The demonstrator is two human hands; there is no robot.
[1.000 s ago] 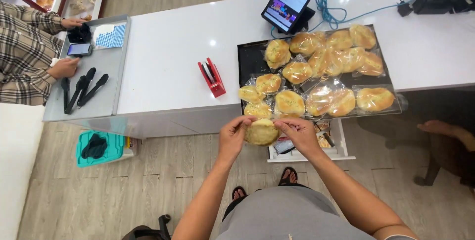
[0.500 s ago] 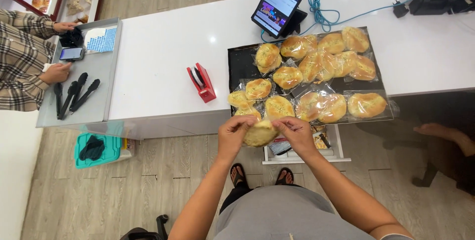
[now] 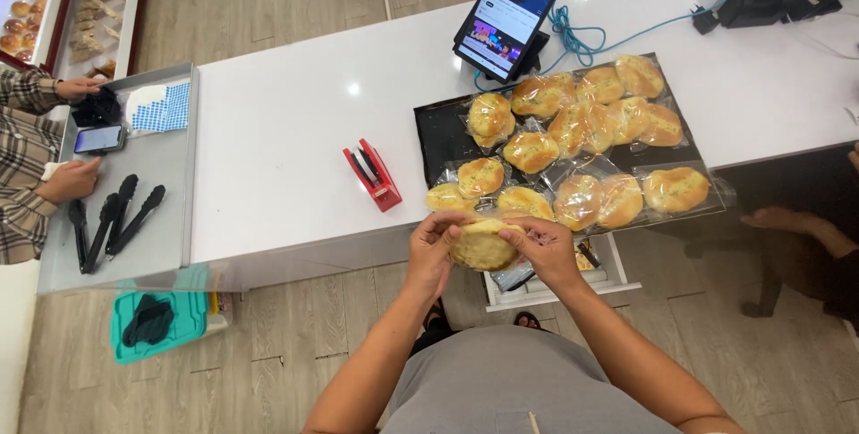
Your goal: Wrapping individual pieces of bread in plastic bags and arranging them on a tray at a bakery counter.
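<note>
Both hands, left (image 3: 433, 244) and right (image 3: 546, 251), grasp one round golden bun in clear wrap (image 3: 483, 244) at the white tabletop's (image 3: 286, 130) six-o'clock edge. At twelve o'clock from it, a black tray (image 3: 438, 134) carries about fourteen bagged buns (image 3: 582, 125). One red stapler (image 3: 373, 174) lies at nine o'clock; three black tongs (image 3: 112, 219) rest in a grey tray (image 3: 161, 246).

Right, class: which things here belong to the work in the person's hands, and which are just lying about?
In the work:
left hand
right hand
bagged bun held between them
black tray of bagged buns

Lying about:
red stapler
tablet
blue cable
black tongs
phone
</note>
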